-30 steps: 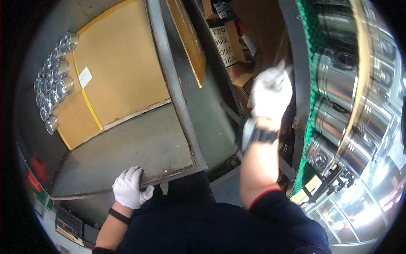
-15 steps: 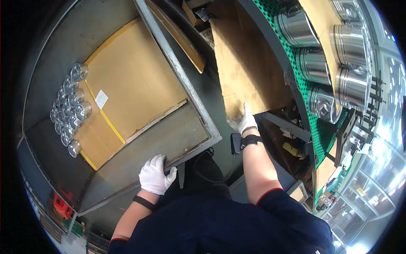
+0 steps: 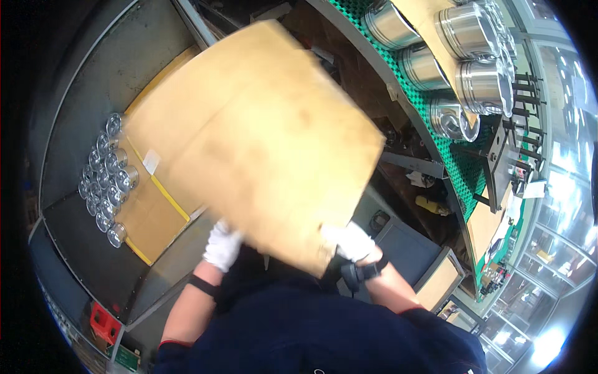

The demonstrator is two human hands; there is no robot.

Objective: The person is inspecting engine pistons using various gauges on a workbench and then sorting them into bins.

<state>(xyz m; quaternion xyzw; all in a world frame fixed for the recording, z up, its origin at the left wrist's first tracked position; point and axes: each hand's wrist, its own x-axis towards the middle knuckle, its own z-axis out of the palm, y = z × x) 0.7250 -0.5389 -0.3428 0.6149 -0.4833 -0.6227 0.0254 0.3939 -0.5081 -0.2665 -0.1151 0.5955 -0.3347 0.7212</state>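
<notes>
A large brown cardboard sheet (image 3: pixel 268 137), blurred by motion, hangs tilted in front of me. My right hand (image 3: pixel 355 242), in a white glove, is closed on its near right edge. My left hand (image 3: pixel 222 246), gloved in white too, is at the sheet's near left edge. Its fingertips are hidden or smeared, so I cannot make out whether it grips the cardboard. Behind the sheet, at the left, a metal bin (image 3: pixel 81 181) holds several shiny metal pistons (image 3: pixel 115 195) standing close together on a cardboard layer (image 3: pixel 156 218) with yellow tape.
On the right, larger pistons (image 3: pixel 470 31) stand on a bench with a green mat (image 3: pixel 414 103). A black metal fixture (image 3: pixel 495 159) stands there too. Dark shelving below the bench holds a yellow object (image 3: pixel 431 206). A red crate (image 3: pixel 104 323) is at the lower left.
The cardboard sheet has come from beside the bench leftward, now partly over the bin. My right hand moved nearer my body with it. My left hand went from the bin's edge to the sheet's edge.
</notes>
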